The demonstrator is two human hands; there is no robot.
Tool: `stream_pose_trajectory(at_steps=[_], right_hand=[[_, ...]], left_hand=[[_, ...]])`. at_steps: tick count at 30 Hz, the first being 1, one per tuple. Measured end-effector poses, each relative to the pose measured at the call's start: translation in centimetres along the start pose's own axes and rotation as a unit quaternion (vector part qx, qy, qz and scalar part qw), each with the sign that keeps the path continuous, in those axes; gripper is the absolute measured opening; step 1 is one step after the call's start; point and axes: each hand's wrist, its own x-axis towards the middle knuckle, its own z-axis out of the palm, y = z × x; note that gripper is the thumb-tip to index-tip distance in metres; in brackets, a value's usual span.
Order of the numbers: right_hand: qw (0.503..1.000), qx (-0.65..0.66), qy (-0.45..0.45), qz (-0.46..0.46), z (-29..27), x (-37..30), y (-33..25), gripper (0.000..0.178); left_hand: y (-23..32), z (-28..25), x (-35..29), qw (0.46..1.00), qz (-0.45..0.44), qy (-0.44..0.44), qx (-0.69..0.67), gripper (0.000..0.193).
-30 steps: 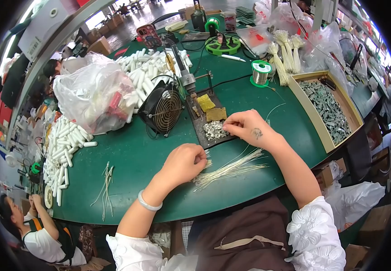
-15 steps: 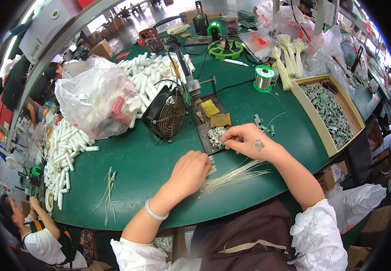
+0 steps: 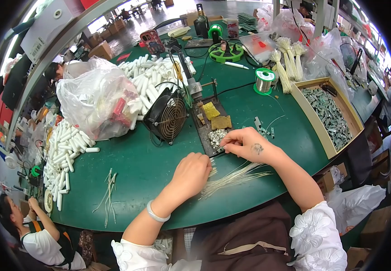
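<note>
My left hand (image 3: 191, 170) rests low over the front of the green table (image 3: 146, 180), fingers curled down. Its fingertips are by the ends of a bundle of thin pale wires (image 3: 238, 177); what they grip, if anything, is hidden. My right hand (image 3: 246, 143) is closed in a pinch beside the silvery scraps (image 3: 216, 137) on a dark plate (image 3: 203, 131). Whatever sits between its fingertips is too small to name. Above the scraps lie a yellow sponge (image 3: 211, 109) and a brown sponge (image 3: 221, 122).
A black fan (image 3: 166, 117) stands left of the plate, near white tubes (image 3: 69, 142) and a plastic bag (image 3: 98, 99). A solder wire spool (image 3: 264, 81) is behind my right hand. A box of small green boards (image 3: 326, 115) stands at right. Several wires (image 3: 109, 192) lie at front left.
My right hand has shifted slightly down and left, toward my left hand. The left hand keeps nearly the same place, and the wires beneath stay put.
</note>
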Motion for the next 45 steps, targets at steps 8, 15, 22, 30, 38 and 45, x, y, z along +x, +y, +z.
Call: stream_pose_trajectory(at_steps=[8,15,22,30,38,45], right_hand=[[1.0,-0.019,-0.011,0.007,0.2,-0.2,-0.4,0.016],[0.998,-0.014,-0.049,0.03,0.6,-0.1,-0.7,0.014],[0.998,0.003,-0.051,0.04,0.9,-0.1,-1.0,0.022],[0.998,0.017,-0.052,0.006,1.4,-0.3,-1.1,0.016],[0.99,0.14,-0.023,0.005,1.8,-0.1,-1.0,0.017],[0.986,0.168,-0.014,-0.017,2.1,0.1,-0.9,0.018]], left_hand=[[1.0,-1.6,0.0,0.994,-0.015,0.066,-0.086,0.006],[-0.2,-1.7,-0.4,0.918,-0.161,0.044,-0.359,0.014],[-0.9,-0.2,0.1,0.921,-0.141,0.055,-0.358,0.006],[-0.3,1.2,0.0,0.895,-0.121,0.111,-0.415,0.009],[0.1,1.5,0.2,0.872,-0.161,0.128,-0.444,0.008],[0.4,1.1,0.4,0.827,-0.184,0.149,-0.51,0.006]])
